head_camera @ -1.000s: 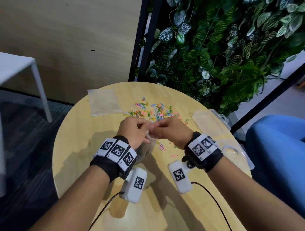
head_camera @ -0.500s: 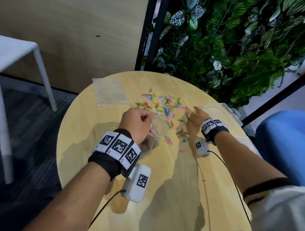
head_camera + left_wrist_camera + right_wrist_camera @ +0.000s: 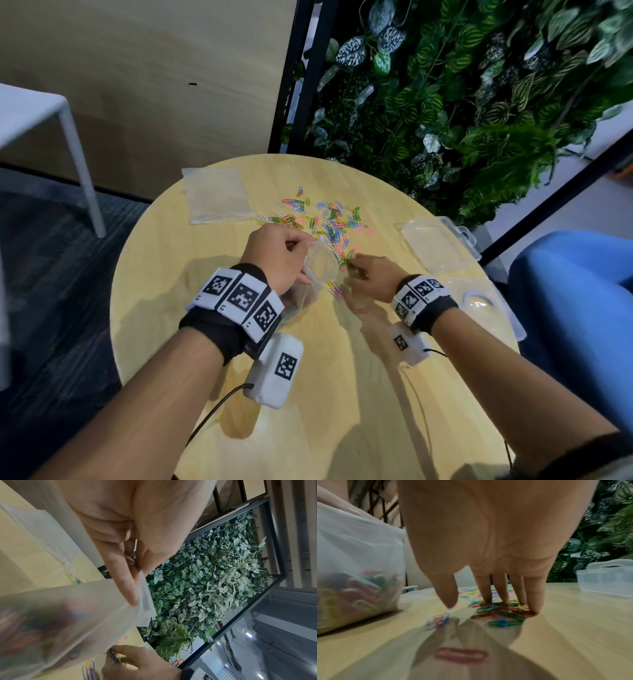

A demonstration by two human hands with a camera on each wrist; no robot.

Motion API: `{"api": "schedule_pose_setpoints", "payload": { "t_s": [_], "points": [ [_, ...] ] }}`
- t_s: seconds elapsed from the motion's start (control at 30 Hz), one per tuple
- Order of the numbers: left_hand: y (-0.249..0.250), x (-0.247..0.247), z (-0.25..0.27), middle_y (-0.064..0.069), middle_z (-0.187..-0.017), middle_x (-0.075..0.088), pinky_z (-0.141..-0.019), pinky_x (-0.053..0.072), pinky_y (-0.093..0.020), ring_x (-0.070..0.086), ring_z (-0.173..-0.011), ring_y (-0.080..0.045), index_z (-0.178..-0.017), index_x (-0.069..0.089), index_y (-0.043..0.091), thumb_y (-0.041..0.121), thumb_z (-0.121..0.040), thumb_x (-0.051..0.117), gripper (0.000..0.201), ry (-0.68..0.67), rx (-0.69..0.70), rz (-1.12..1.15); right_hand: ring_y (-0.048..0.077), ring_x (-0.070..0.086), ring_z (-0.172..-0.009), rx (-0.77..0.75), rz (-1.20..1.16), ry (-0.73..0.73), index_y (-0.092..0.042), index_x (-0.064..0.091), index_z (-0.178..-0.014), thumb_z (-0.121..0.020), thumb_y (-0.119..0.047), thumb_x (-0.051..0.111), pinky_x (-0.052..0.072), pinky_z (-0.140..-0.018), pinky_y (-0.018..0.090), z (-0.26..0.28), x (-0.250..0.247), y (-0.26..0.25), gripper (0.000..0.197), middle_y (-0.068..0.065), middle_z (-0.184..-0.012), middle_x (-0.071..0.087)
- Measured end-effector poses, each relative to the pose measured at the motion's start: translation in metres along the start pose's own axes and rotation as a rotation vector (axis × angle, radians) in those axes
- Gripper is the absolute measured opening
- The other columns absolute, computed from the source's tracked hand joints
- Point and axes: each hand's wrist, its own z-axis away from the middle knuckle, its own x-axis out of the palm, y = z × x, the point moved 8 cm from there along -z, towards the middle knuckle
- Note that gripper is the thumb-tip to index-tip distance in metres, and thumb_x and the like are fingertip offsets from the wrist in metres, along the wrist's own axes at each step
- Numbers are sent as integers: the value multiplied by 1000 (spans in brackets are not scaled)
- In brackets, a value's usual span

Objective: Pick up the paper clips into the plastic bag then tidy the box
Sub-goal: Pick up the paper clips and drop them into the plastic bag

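Note:
Several coloured paper clips (image 3: 325,219) lie scattered on the round wooden table (image 3: 171,274). My left hand (image 3: 301,246) pinches the rim of a clear plastic bag (image 3: 320,270), and its thumb and forefinger (image 3: 135,588) hold the mouth up. Clips show inside the bag (image 3: 356,568). Just right of the bag's mouth, my right hand (image 3: 352,262) presses straight fingers down on a small bunch of clips (image 3: 501,609), with the thumb held apart. A clear plastic box (image 3: 442,240) lies open at the right.
A second flat bag (image 3: 215,195) lies at the table's far left. More clear plastic with a ring in it (image 3: 479,301) sits by the right edge. A single red clip (image 3: 462,654) lies close under my right wrist. A plant wall stands behind and a blue seat (image 3: 575,291) to the right.
A second ago both hands met at the bag's mouth. The right hand then reached out to the clips and has now drawn back toward the bag, fingertips on a bunch.

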Motion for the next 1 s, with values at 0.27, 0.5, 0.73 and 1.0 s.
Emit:
{"api": "schedule_pose_setpoints", "payload": {
  "t_s": [0.27, 0.5, 0.73, 1.0],
  "points": [
    [3, -5, 4, -6, -91, 73, -62, 62, -39, 73, -58, -22, -102, 74, 14, 12, -97, 55, 20, -11, 13, -23, 36, 43, -124, -10, 282, -81, -32, 10, -152, -90, -31, 42, 43, -101, 46, 4, 17, -9, 70, 0, -160, 12],
    [2, -1, 3, -6, -84, 70, -64, 63, -41, 74, -62, -24, -101, 74, 14, 10, -97, 55, 20, -32, 16, -13, 28, 63, -91, 55, 319, 79, -7, 68, -109, -83, 4, 60, 49, -77, 32, 20, 6, -29, 30, 11, -106, 67],
    [1, -1, 3, -2, -78, 70, -60, 62, -36, 73, -57, -20, -101, 73, 11, 9, -96, 56, 19, -24, 16, -8, 23, 66, -80, 295, -85, 199, -14, 79, -87, -83, 1, 56, 55, -72, 29, 10, -15, 10, 28, 5, -88, 74],
    [1, 8, -3, 3, -72, 67, -63, 62, -37, 73, -59, -22, -99, 73, 11, 9, -96, 56, 18, -16, 3, -5, 17, 71, -81, 366, -1849, 161, 2, 67, -93, -85, 5, 62, 58, -63, 17, 34, -31, 7, 10, 18, -93, 69]
  ]
}}
